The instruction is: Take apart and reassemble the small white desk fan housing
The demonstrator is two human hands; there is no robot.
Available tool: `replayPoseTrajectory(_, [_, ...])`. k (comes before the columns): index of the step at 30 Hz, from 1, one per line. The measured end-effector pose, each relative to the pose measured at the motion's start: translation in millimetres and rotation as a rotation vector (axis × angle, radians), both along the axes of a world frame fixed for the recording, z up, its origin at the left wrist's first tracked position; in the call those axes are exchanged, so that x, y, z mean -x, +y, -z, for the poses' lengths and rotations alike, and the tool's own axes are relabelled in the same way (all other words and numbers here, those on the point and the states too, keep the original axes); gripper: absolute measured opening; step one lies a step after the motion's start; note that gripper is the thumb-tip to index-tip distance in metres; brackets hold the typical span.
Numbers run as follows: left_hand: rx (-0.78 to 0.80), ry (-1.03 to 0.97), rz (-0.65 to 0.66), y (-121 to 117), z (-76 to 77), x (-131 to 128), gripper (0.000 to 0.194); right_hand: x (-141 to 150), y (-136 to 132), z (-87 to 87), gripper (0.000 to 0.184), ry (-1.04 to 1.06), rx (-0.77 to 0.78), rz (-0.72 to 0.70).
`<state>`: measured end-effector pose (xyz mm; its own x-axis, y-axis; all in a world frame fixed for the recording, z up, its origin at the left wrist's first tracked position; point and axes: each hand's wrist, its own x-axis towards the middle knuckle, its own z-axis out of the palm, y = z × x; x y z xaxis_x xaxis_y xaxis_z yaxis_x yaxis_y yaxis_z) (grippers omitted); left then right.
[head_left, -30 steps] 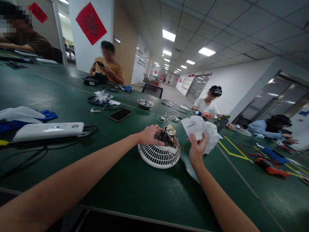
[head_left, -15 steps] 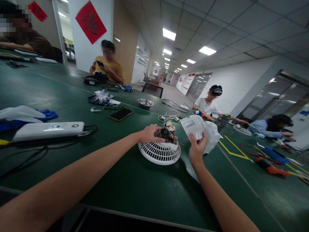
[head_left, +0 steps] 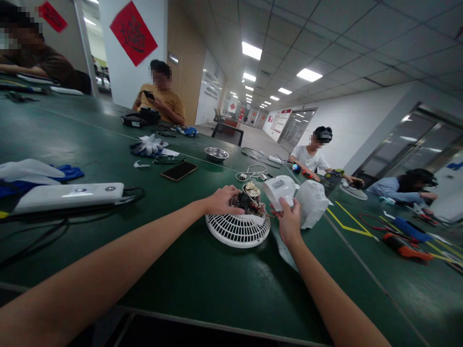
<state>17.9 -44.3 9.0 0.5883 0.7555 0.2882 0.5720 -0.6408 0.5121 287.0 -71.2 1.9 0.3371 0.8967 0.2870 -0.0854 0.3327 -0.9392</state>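
Observation:
A white round fan grille [head_left: 237,231] lies flat on the green table [head_left: 202,279], with the bare fan motor [head_left: 249,200] and its wires sitting on top. My left hand [head_left: 221,200] is closed on the left side of that motor. My right hand [head_left: 288,222] grips a white plastic fan housing [head_left: 280,190] with a label on it, held just right of the motor. A second white ribbed housing piece [head_left: 311,202] stands right behind it on the table.
A phone [head_left: 179,170], steel bowl [head_left: 216,153], white power bank [head_left: 68,196] with black cables, gloves [head_left: 149,146] and white cables [head_left: 253,173] lie around. Orange and blue tools [head_left: 407,245] lie at the right. Other people sit at the far sides of the table.
My right hand has brought the white housing down and left, closer to the motor. My left hand has stayed on the motor.

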Motion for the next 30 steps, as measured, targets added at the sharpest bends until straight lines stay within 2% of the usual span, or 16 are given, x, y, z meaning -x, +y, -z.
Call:
replayPoseTrajectory(3, [0.005,-0.038,0.034,-2.5,-3.9,2.5,0.080,1.8,-1.4,0.0,0.062,0.098,0.071,-0.098])
replayPoseTrajectory(7, [0.043,-0.052,0.067,-1.4,-6.0,6.7,0.076,1.9,-6.2,-3.7,0.052,0.166,0.113,-0.152])
replayPoseTrajectory(12, [0.123,-0.231,0.147,10.3,3.3,8.9,0.062,4.5,-18.5,-13.1,0.040,0.227,0.220,-0.265])
replayPoseTrajectory(16, [0.188,-0.333,0.235,16.5,8.4,9.0,0.056,7.4,-27.1,-22.3,0.039,0.306,0.299,-0.428])
replayPoseTrajectory(18, [0.196,-0.346,0.236,16.4,8.4,9.2,0.054,8.2,-28.9,-25.2,0.039,0.331,0.298,-0.472])
replayPoseTrajectory(22, [0.205,-0.355,0.190,12.6,6.2,8.0,0.050,8.6,-28.6,-26.4,0.039,0.325,0.260,-0.470])
replayPoseTrajectory(30, [0.164,-0.313,0.145,3.2,3.0,6.3,0.051,8.9,-24.5,-19.7,0.039,0.195,0.191,-0.307])
